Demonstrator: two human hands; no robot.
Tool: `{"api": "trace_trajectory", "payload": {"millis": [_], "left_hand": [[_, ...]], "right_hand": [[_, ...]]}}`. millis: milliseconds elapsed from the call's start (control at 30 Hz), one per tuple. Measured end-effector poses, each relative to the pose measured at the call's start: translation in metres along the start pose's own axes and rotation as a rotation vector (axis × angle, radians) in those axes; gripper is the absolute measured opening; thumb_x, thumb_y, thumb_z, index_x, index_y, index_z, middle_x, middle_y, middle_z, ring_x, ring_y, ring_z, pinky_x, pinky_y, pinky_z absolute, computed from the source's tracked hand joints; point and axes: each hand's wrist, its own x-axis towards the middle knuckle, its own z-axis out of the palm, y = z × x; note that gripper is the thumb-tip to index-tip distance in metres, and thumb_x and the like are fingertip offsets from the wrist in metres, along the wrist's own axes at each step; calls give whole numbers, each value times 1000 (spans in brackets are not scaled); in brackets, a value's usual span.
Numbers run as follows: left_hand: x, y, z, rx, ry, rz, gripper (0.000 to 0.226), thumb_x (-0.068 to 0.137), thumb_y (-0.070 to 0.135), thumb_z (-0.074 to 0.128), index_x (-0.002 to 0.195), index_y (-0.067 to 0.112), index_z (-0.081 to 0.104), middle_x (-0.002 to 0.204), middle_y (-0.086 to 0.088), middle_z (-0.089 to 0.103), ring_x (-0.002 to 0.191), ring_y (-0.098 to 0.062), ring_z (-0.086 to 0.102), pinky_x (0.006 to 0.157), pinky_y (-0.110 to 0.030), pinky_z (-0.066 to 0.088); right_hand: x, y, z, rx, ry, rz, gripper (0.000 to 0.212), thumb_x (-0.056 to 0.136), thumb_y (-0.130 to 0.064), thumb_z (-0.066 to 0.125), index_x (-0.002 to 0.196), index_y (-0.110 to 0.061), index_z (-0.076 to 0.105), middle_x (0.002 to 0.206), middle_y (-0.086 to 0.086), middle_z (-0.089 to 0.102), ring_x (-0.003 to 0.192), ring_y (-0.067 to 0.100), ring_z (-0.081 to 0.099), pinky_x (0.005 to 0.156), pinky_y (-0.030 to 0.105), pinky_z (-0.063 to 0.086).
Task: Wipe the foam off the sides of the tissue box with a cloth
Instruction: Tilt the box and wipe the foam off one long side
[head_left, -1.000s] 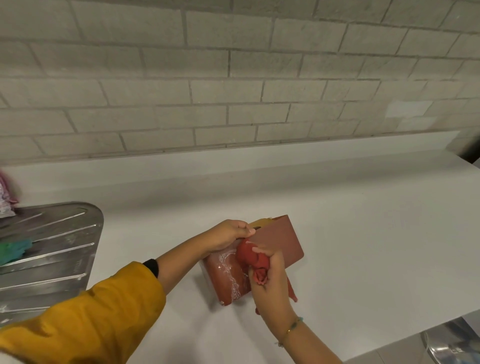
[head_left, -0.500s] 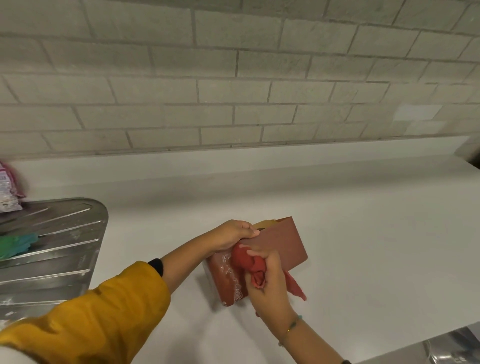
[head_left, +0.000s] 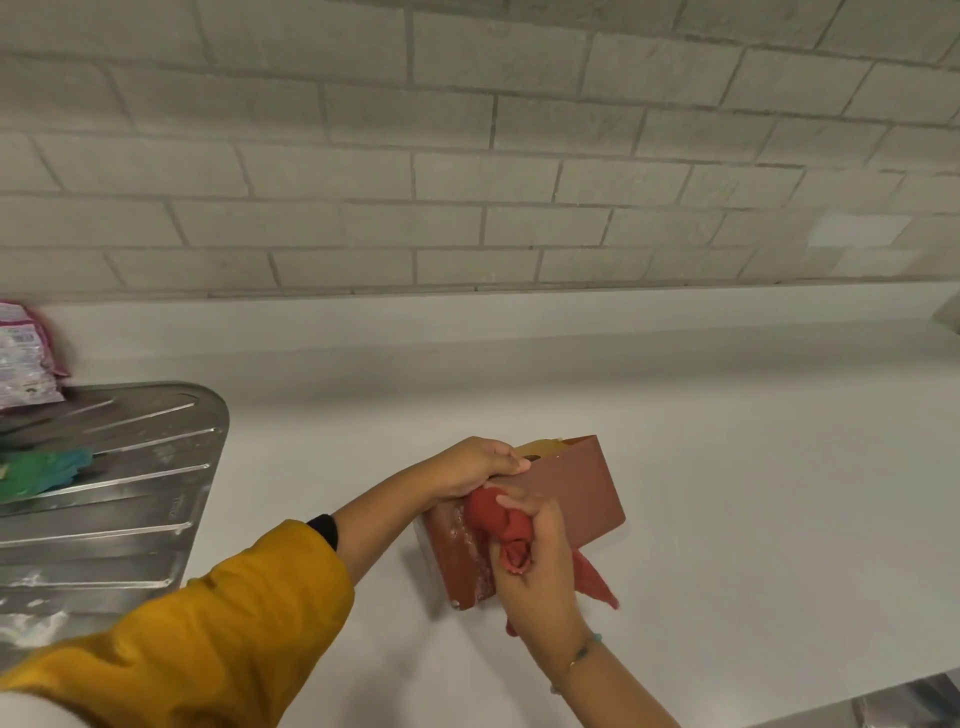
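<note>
Head view: tissue box (head_left: 571, 488) stands on the counter (head_left: 727, 467), left hand (head_left: 467, 467) gripping its top edge, right hand (head_left: 535, 561) clutching the red cloth (head_left: 493, 519) against its foamy side; box looks light, stiff, likely slippery wet, so hold the dry top.

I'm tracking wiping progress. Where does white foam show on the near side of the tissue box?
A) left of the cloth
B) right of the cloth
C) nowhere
A: white foam streaks show on the tissue box just left of the red cloth, which the right hand grips. The stretch to the right looks clean.
</note>
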Motion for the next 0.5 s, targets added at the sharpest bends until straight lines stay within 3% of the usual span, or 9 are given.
{"api": "trace_trajectory", "payload": {"millis": [133, 200, 267, 333, 367, 433, 500], "left_hand": [[0, 0, -3, 9, -12, 2, 17, 90, 21, 59, 75, 22, 68, 77, 7, 66, 76, -6, 60, 79, -20, 45], [0, -2, -3, 13, -21, 0, 16, 89, 24, 60, 75, 22, 69, 76, 9, 68, 75, -5, 62, 80, -21, 46], [-1, -3, -2, 27, -16, -2, 15, 88, 28, 61, 77, 21, 69, 76, 10, 69, 74, -5, 62, 84, -26, 46], [-1, -3, -2, 6, -9, -2, 16, 87, 27, 62, 74, 22, 69, 71, 12, 70, 69, -3, 63, 82, -25, 47], [0, -3, -2, -7, -4, 2, 17, 88, 25, 62, 72, 22, 69, 68, 12, 69, 66, -2, 63, 78, -23, 47], [1, -1, -2, -21, 14, 9, 20, 88, 20, 61, 69, 19, 67, 63, 10, 66, 60, -2, 60, 71, -19, 47], [0, 1, -3, -8, 23, 7, 22, 89, 19, 61, 67, 18, 64, 61, 6, 61, 55, -2, 56, 63, -15, 44]], "right_hand": [[-1, 3, -13, 19, -139, -6, 61, 74, -1, 52, 105, -54, 48, 116, -8, 54, 111, 7, 57, 80, 38, 57], [-3, 8, -24, 31, -197, 3, 57, 73, -3, 51, 103, -51, 50, 117, -5, 56, 106, 11, 61, 78, 33, 56], [-1, 13, -31, 62, -154, 125, 57, 74, -2, 51, 97, -55, 50, 111, 1, 59, 87, 20, 63, 61, 21, 54], [2, 15, -28, 104, -75, 208, 60, 79, 2, 52, 92, -56, 51, 104, 9, 61, 79, 18, 60, 45, 13, 48], [3, 14, -23, 95, -49, 209, 63, 82, 6, 52, 91, -57, 51, 103, 11, 60, 80, 18, 60, 46, 15, 49], [6, 7, -12, 56, -30, 162, 67, 81, 8, 52, 92, -58, 49, 107, 7, 59, 89, 24, 63, 62, 28, 55], [8, -3, -5, 16, -49, 82, 65, 77, 2, 52, 96, -60, 47, 111, -2, 57, 102, 9, 59, 75, 39, 55]]}}
